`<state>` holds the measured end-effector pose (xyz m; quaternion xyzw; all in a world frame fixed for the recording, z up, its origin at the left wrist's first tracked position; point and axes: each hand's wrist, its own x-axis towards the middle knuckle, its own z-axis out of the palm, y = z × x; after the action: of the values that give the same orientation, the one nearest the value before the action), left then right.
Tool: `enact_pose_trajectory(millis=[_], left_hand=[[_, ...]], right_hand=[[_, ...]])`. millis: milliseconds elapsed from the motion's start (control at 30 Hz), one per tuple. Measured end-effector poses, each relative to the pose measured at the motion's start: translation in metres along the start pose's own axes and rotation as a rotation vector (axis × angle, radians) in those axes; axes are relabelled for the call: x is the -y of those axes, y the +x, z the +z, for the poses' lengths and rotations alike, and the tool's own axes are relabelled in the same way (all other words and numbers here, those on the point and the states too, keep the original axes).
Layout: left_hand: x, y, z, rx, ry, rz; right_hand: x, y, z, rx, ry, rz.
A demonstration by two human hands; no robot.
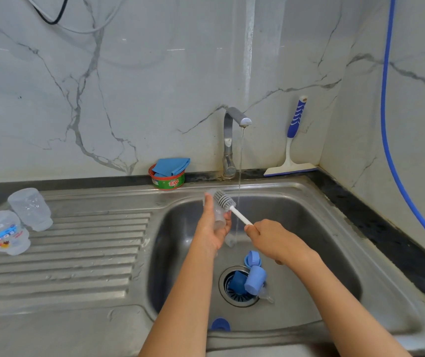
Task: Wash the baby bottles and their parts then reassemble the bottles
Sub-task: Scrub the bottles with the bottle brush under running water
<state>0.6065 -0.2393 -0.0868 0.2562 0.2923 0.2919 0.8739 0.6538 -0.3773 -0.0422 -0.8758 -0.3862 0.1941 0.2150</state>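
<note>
While water runs: two bottles (pixel 16 222) draining, left hand (pixel 212 228) clutching one, right hand (pixel 268 237) gripping one brush (pixel 225 199).

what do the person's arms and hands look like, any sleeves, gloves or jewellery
Both forearms are bare, with no sleeve in view. The left hand and right hand wear no gloves. No watch, bracelet or ring shows on the parts visible. Nothing is marked on them.

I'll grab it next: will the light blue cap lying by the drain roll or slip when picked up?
The light blue cap lies on its side on the sloped, wet sink floor, so a nudge would probably roll it. It looks like small hollow plastic, likely light and rigid, perhaps slippery.
</note>
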Motion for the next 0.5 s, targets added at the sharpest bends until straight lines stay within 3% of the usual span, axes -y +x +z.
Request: enact_pose_trajectory(millis=[133,300,500], left_hand=[[0.000,0.002,-0.002,0.004,-0.062,-0.013],[0.006,-0.002,0.003,0.059,0.081,-0.055],[-0.003,0.001,0.002,0.022,-0.007,0.019]], right_hand=[[-0.003,0.002,0.003,-0.058,-0.009,0.020],[-0.007,0.016,0.010,-0.214,0.044,0.049],[0.001,0.002,0.000,-0.036,0.044,-0.002]])
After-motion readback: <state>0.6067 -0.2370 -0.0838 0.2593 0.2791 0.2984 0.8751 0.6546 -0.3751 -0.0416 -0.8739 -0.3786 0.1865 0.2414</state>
